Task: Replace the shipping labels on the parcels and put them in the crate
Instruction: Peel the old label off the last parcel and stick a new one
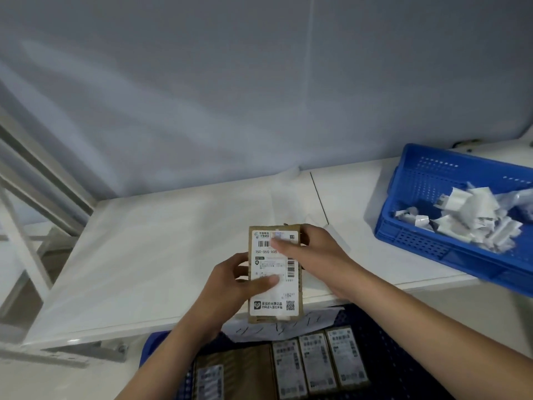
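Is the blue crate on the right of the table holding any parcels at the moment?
No, the crate on the table holds only crumpled label scraps.

Both hands hold a brown parcel (275, 274) upright over the near edge of the white counter (161, 241) — the left hand (230, 281) grips its left side with the thumb across the white label (274, 284), the right hand (314, 249) holds the top right, fingers (281, 243) on the label's upper part. A blue crate (450, 243) at right holds crumpled label scraps (473, 220). Below the counter, another blue crate (150, 350) holds labelled parcels (317, 362) side by side.
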